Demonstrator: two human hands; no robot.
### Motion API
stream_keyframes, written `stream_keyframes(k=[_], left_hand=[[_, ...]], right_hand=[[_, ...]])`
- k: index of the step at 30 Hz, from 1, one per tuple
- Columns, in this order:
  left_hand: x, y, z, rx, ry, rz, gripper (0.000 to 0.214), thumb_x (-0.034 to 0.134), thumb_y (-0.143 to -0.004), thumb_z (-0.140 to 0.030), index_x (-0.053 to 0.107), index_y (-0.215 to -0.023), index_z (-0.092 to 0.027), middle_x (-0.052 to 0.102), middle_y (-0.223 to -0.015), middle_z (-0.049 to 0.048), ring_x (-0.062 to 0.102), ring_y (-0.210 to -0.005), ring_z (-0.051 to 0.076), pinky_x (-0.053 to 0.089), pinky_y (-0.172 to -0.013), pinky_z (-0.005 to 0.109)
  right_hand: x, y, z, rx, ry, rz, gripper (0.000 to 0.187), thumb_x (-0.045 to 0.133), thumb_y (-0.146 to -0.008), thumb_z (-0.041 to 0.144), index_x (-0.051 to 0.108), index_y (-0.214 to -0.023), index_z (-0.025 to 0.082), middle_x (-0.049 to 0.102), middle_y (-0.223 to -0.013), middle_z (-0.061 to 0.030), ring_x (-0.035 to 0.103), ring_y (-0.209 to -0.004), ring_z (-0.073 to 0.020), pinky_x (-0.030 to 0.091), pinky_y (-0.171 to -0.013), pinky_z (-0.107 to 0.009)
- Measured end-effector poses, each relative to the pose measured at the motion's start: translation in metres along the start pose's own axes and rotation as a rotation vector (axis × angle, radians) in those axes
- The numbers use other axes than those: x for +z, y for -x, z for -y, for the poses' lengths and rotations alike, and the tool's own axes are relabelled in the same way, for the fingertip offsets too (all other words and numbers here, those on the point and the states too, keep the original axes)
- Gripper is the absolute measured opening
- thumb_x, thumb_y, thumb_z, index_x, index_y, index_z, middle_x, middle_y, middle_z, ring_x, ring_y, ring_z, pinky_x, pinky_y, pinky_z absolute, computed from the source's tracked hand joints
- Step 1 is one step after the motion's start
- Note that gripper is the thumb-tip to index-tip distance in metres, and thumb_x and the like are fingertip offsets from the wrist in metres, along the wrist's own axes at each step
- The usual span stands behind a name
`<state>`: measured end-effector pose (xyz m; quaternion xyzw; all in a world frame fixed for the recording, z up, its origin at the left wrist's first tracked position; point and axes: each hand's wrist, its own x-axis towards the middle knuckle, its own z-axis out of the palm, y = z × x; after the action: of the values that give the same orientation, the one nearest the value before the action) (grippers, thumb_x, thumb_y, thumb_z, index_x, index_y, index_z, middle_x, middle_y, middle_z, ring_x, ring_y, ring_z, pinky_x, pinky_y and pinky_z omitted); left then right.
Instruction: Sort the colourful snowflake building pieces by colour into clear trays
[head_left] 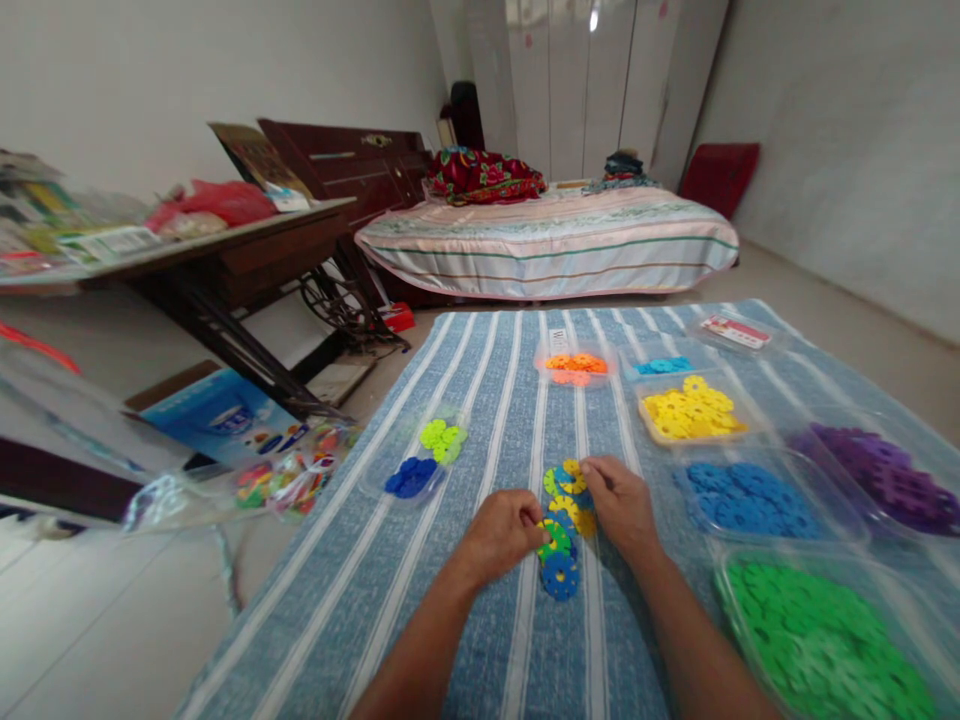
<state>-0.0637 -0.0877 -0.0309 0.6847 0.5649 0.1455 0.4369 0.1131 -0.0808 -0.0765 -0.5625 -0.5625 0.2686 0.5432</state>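
A chain of interlocking plastic snowflake discs (pixel 561 577) in blue, green and yellow lies on the striped tablecloth between my hands. On its left side, my left hand (pixel 506 533) is closed, with thumb and forefinger pinching a green disc near the lower part. My right hand (pixel 624 500) is closed at the upper right end, its fingertips on a yellow disc (pixel 572 474). The fingers partly hide where the discs join.
Tubs of yellow discs (pixel 691 408), blue discs (pixel 750 497), purple discs (pixel 874 470) and green discs (pixel 821 635) stand on the right. Orange discs (pixel 576 364) sit farther back. A divided tray (pixel 373 478) is at left. Beyond the table is a bed (pixel 555 240).
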Motion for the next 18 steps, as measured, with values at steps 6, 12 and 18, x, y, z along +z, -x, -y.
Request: stream_keyframes(k=[6,12,18], left_hand=[[-0.0021,-0.0033,0.0021,-0.010,0.082,-0.058,0.004,0.057,-0.064,-0.020,0.056,-0.062,-0.016,0.048,-0.052,-0.0058,0.043,-0.051,0.009,0.032,-0.050,0.020],[0.0000,-0.0047,0.0003,-0.047,0.109,-0.122,0.006,0.053,-0.069,-0.022,0.055,-0.066,-0.018,0.051,-0.052,-0.0048,0.047,-0.050,0.010,0.034,-0.049,0.020],[-0.0034,-0.0031,-0.0039,-0.042,0.093,-0.188,0.009,0.054,-0.069,-0.025,0.054,-0.062,-0.018,0.049,-0.052,-0.0055,0.046,-0.051,0.010,0.035,-0.050,0.020]], right_hand=[[0.0001,0.0001,-0.0010,-0.005,0.001,0.001,0.026,0.048,-0.085,0.033,0.068,-0.080,0.018,0.064,-0.073,-0.0020,0.057,-0.068,-0.0151,0.044,-0.065,-0.026],[0.0003,-0.0003,-0.0022,-0.022,-0.003,0.007,0.027,0.047,-0.086,0.034,0.068,-0.079,0.018,0.063,-0.073,-0.0025,0.057,-0.069,-0.0152,0.044,-0.065,-0.027],[0.0011,-0.0007,-0.0017,-0.031,0.007,-0.005,0.027,0.047,-0.086,0.034,0.067,-0.078,0.018,0.062,-0.072,-0.0019,0.056,-0.067,-0.0147,0.044,-0.064,-0.026]])
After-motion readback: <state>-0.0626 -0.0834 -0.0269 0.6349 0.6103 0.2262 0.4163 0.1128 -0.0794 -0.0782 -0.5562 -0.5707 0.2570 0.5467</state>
